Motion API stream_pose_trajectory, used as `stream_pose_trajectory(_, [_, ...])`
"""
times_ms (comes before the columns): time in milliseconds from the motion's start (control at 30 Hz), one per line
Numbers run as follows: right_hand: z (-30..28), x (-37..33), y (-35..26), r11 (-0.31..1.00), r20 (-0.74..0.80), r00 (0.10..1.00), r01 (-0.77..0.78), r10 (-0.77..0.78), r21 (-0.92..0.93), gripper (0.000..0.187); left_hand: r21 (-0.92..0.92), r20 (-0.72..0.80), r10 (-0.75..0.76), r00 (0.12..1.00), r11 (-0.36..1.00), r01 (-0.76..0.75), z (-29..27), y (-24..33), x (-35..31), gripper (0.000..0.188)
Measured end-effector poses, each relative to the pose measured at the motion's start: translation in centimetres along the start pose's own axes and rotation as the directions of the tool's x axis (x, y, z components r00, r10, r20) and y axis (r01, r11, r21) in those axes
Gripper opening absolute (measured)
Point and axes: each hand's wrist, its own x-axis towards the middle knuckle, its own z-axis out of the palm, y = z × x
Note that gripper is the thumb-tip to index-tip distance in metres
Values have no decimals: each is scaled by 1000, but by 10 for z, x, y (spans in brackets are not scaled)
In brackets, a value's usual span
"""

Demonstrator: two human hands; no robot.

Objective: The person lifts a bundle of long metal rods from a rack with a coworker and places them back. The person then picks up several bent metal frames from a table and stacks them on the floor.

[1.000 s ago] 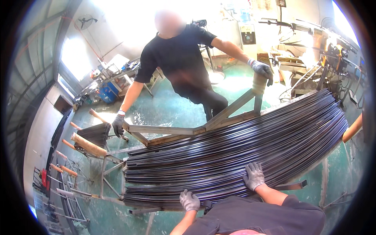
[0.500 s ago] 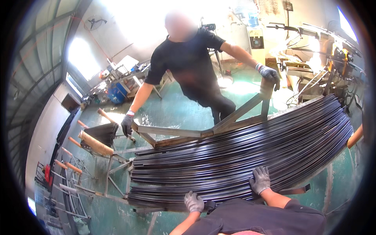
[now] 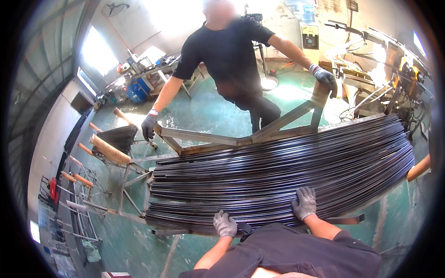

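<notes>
- One big pile of long, thin, dark rods (image 3: 278,164) is spread in front of the worn camera, between the two people. There are too many rods to be counted.
- The step in hand seems to be the steadying or tidying of the rods, since the pile is touched from the near side. For the next move, a soft, even push from both hands seems to be called for, so that no rods are knocked loose.
- One co-worker (image 3: 227,58) is seen across the pile.
- One bent metal frame (image 3: 280,122) is set along the far edge of the rods. Its tall right end is touched by one gloved hand (image 3: 324,82) of the co-worker; the other gloved hand (image 3: 149,126) is held by its left end, and whether a grip is made cannot be told.
- One smaller dark pile (image 3: 116,138) is seen off to the left.
- One blue drum (image 3: 137,90) is seen farther back.
- Two grey-gloved near hands are counted. The right hand (image 3: 304,203) is laid flat on the rods, fingers a bit spread, with nothing gripped.
- The left hand (image 3: 225,224) is rested at the near edge, fingers loosely stretched; no rod is seen to be held.
</notes>
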Motion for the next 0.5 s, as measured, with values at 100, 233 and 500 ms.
stream_pose_trajectory(100, [4,-1,2,1000,6,1000,5,-5,-18,54,1,-15,8,1000,1000,-8,1,0,-1,22])
stream_pose_trajectory(233, [2,0,0,999,-11,999,32,-32,-26,52,-3,-36,34,999,999,-34,2,-5,-3,22])
stream_pose_trajectory(500, [-1,0,-4,998,-6,999,41,-42,-50,50,9,-13,49,999,999,-49,-6,-2,-4,24])
